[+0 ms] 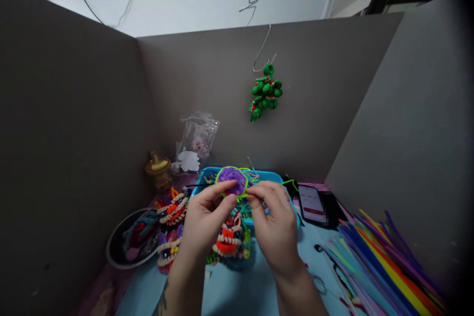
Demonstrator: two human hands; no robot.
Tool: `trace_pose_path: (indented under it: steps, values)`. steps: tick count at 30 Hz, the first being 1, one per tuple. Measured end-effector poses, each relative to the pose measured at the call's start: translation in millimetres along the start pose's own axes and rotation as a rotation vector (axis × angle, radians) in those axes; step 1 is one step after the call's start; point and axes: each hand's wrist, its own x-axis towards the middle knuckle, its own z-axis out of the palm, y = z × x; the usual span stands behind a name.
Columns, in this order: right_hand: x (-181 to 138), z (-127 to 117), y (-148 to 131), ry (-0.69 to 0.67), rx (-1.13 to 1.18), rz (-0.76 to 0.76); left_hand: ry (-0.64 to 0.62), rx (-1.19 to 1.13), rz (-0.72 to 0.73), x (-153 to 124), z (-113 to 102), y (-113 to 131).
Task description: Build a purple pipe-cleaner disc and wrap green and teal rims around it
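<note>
Grey partition walls (66, 123) box in the table (237, 291); pipe cleaner stack (385, 261) lies at right, blue tray (276, 177) behind the hands. Left hand (203, 229) and right hand (276, 229), each grip pinched shut on the purple coil (232, 180), hold it just above the tray. Risk: the green rim wire could spring loose if a pinch slackens; finished figures (174, 210) close below could get knocked.

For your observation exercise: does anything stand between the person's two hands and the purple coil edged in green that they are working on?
Nothing visible does. The left hand and right hand both pinch the lower edge of the purple coil directly, held above the blue tray.
</note>
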Motion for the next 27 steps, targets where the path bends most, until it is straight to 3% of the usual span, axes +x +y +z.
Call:
trace_pose_path:
  steps: [5,15,20,27]
  values:
    - [0,-1,4,-0.036,-0.079,-0.059,0.021,0.007,-0.018,0,0,0]
    - [6,-8,12,-0.191,0.192,-0.045,-0.032,0.011,-0.079,2,-2,-1]
    - [3,-5,12,-0.189,0.308,0.087,-0.086,-0.052,-0.11,3,-2,2]
    - [0,1,9,-0.183,0.384,0.348,-0.017,0.005,-0.083,3,-6,3]
